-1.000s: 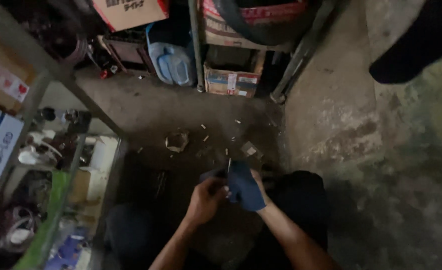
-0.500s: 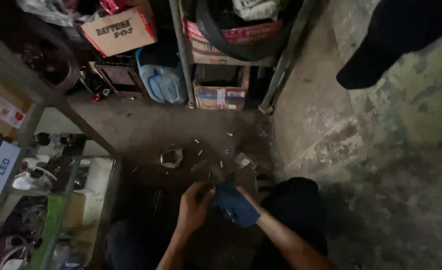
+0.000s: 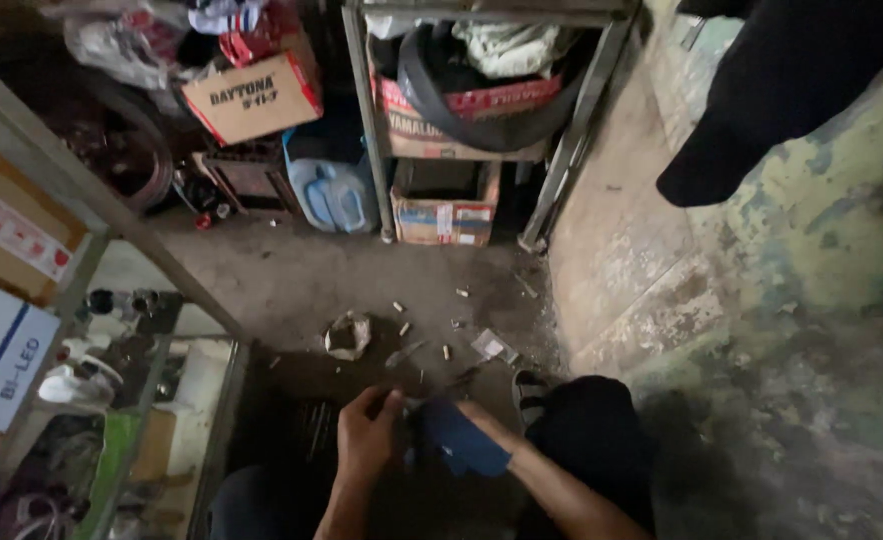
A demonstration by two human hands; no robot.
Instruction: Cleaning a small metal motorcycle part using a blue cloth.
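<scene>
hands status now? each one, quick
Left hand: fingers curled shut, pinching the edge of the dark blue cloth.
Right hand: mostly hidden under that cloth; grip cannot be told.

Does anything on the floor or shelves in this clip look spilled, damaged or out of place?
Yes. Small litter lies scattered on the dirty concrete floor ahead of the hands: short stubs, a crumpled scrap and a clear wrapper. The right-hand wall has badly peeling paint. The right hand is mostly hidden behind a dark blue cloth.
</scene>
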